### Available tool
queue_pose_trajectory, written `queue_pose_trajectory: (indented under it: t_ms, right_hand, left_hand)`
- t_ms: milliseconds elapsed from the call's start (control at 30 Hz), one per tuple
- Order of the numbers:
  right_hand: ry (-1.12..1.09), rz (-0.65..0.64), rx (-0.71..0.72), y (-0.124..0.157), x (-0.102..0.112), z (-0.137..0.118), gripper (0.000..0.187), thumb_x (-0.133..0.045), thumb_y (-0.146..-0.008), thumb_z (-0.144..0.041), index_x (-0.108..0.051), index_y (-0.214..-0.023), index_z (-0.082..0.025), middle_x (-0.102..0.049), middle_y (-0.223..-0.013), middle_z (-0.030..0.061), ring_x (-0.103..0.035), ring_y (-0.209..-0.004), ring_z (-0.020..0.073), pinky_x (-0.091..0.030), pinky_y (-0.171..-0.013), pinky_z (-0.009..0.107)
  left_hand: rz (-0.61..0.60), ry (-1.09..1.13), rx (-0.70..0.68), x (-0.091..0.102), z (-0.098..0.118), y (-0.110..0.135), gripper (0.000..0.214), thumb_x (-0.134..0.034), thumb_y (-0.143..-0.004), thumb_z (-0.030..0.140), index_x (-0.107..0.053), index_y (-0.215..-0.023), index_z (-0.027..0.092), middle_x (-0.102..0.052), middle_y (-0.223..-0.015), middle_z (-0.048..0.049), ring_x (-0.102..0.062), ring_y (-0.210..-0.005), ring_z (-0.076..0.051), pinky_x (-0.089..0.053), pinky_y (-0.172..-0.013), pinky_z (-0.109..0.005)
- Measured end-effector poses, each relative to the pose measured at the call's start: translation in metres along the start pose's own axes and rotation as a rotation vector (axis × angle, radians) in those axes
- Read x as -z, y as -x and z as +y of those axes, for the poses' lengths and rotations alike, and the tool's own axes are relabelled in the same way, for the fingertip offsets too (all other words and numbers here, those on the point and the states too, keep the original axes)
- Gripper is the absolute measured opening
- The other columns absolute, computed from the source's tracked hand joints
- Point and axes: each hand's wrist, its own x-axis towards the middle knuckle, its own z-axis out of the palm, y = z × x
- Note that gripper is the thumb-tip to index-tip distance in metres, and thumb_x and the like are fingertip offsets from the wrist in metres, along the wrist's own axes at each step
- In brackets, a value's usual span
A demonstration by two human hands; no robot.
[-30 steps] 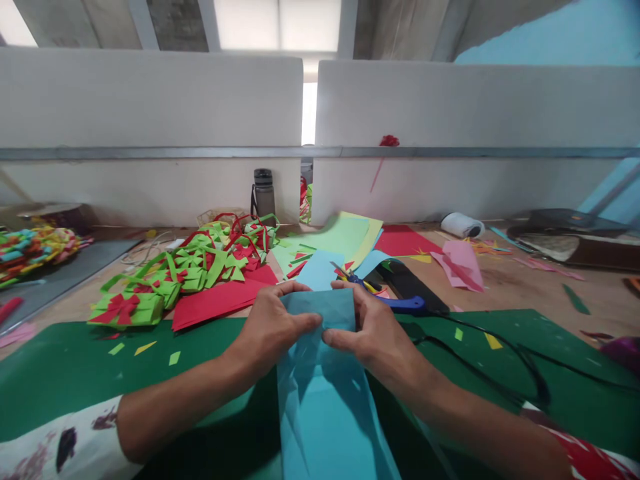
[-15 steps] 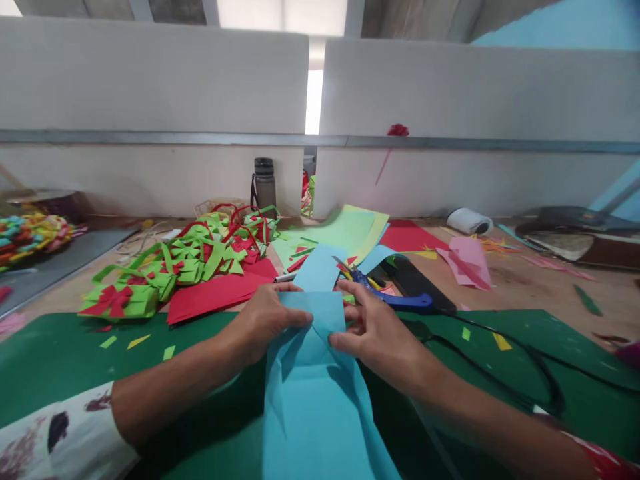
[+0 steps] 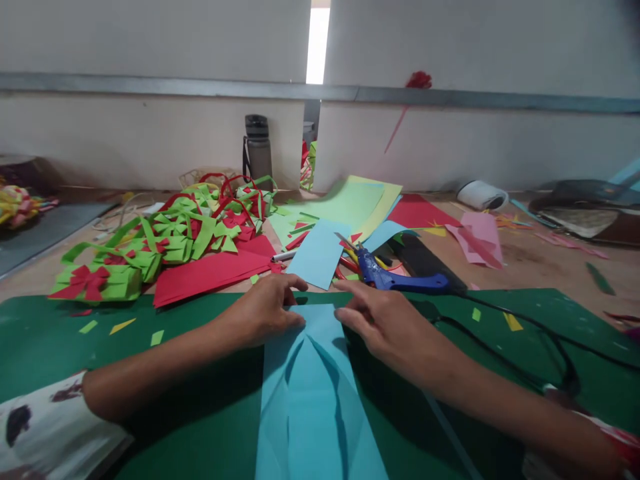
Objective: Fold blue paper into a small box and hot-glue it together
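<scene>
A light blue paper sheet (image 3: 313,393) with fold creases lies on a dark green mat (image 3: 200,413) in front of me. My left hand (image 3: 263,313) presses its curled fingers onto the sheet's far left corner. My right hand (image 3: 387,327) rests flat at the far right corner, fingers stretched out along the sheet's edge. Both hands hold the paper down against the mat.
Beyond the mat lie a blue glue gun (image 3: 400,279) with its black cord (image 3: 540,333), scissors, a small blue sheet (image 3: 317,257), red paper (image 3: 210,273), green-and-red paper bows (image 3: 165,243), yellow-green sheets (image 3: 350,207), pink scraps (image 3: 477,233), a grey bottle (image 3: 257,150) and a tape roll (image 3: 480,195).
The blue sheet's far end, held raised and folded between both hands, now lies flattened on the mat. My hands moved apart to its corners. The view tilted downward.
</scene>
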Motion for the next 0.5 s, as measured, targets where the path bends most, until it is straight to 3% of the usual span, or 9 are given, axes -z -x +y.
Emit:
queue_pose_trajectory:
  t_ms: [100, 200, 333, 500]
  right_hand:
    - [0.073, 0.013, 0.389, 0.010, 0.003, 0.001, 0.042, -0.040, -0.080, -0.003, -0.050, -0.120, -0.016, -0.057, -0.115, 0.0125, -0.051, -0.109, 0.0216, -0.042, -0.090, 0.037]
    - [0.149, -0.111, 0.656, 0.017, 0.002, 0.001, 0.043, -0.037, -0.074, 0.006, -0.055, -0.106, -0.017, -0.050, -0.124, 0.0115, -0.036, -0.124, 0.0210, -0.035, -0.101, 0.038]
    - [0.182, -0.128, 0.682, 0.016, -0.004, 0.005, 0.027, -0.036, -0.080, 0.003, -0.057, -0.081, -0.015, -0.057, -0.109, 0.0123, -0.044, -0.115, 0.0221, -0.040, -0.095, 0.038]
    - [0.087, -0.145, 0.596, 0.012, -0.012, 0.015, 0.024, -0.037, -0.080, 0.002, -0.054, -0.079, -0.014, -0.060, -0.095, 0.0107, -0.055, -0.089, 0.0173, -0.046, -0.077, 0.030]
  left_hand:
    - [0.014, -0.013, -0.044, -0.001, -0.002, -0.001, 0.048, -0.062, -0.064, 0.022, -0.060, -0.111, 0.013, -0.059, -0.073, -0.0021, -0.056, -0.064, -0.018, -0.038, -0.052, -0.023]
    - [0.050, -0.037, -0.118, -0.003, -0.004, -0.001, 0.045, -0.063, -0.064, 0.020, -0.062, -0.109, 0.014, -0.059, -0.070, -0.0021, -0.055, -0.064, -0.018, -0.037, -0.053, -0.023]
    - [0.060, -0.082, -0.177, -0.005, -0.004, 0.001, 0.046, -0.064, -0.067, 0.020, -0.061, -0.112, 0.017, -0.064, -0.084, -0.0053, -0.057, -0.075, -0.021, -0.041, -0.062, -0.025]
    - [0.111, -0.154, -0.332, 0.004, 0.003, 0.010, 0.025, -0.054, -0.081, 0.026, -0.066, -0.101, 0.016, -0.066, -0.095, -0.0085, -0.059, -0.086, -0.022, -0.043, -0.075, -0.029]
